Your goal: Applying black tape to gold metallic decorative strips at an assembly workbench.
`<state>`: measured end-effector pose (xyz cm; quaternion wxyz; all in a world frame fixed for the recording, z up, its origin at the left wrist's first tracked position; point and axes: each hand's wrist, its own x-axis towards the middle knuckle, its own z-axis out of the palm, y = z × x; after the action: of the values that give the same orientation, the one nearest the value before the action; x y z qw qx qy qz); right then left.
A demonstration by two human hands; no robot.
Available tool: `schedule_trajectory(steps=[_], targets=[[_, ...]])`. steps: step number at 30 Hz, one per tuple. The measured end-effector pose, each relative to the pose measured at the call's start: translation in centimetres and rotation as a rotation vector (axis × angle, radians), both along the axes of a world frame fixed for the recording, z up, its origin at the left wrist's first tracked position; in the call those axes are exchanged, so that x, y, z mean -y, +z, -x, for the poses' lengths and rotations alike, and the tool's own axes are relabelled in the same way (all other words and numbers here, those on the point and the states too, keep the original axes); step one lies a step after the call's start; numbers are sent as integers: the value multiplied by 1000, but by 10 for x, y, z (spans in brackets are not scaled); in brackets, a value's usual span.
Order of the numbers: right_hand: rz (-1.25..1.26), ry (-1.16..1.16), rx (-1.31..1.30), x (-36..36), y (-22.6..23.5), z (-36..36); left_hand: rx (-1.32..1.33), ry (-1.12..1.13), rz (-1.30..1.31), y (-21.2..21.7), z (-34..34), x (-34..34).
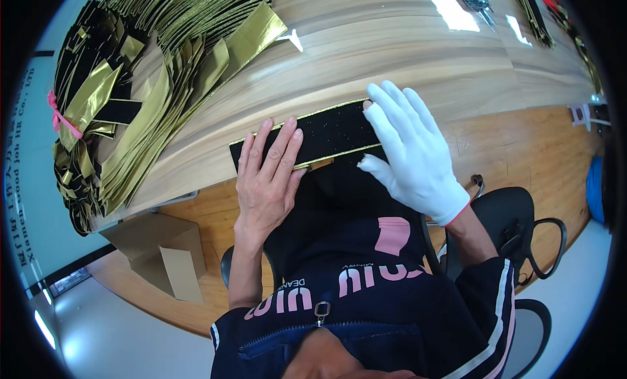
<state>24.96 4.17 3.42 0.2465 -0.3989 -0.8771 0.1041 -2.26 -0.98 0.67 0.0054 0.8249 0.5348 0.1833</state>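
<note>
A black ribbon strip (332, 131) with gold edges and tiny bright specks lies along the near edge of the table. My bare left hand (269, 173) rests flat across its left part, the fingers stretched out over the black face. On the right end is my right hand (415, 153), in a white glove, fingers extended and the thumb apart near the strip's lower edge. That end of the strip is hidden under the glove.
Stacked gold and black ribbon strips (157, 127) cover the table's left side, one bundle tied with a pink band (62, 117). More bundled strips (532, 16) lie far right. Below are an open cardboard box (163, 251) and a black chair (503, 225).
</note>
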Motion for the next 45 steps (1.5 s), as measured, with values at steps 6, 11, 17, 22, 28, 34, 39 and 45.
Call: schedule_trajectory(steps=[6,11,17,22,28,34,39,45], targets=[[-23,-24,156,-8,-17,-8,-16,3,18,2,0,-3],[-24,40,217,-18,-11,-16,11,20,6,3,1,0],[-103,186,140,-20,-11,-23,15,15,4,2,0,0],[-193,245,228,-25,-33,-39,20,10,10,2,0,1],[-243,298,315,-31,-31,-47,25,16,-32,0,2,-1],[-150,173,137,-23,-17,-32,30,18,-18,0,1,1],[-215,115,248,-22,-22,-25,-2,17,9,1,3,0],[-265,151,229,-32,-20,-25,23,16,-1,1,4,2]])
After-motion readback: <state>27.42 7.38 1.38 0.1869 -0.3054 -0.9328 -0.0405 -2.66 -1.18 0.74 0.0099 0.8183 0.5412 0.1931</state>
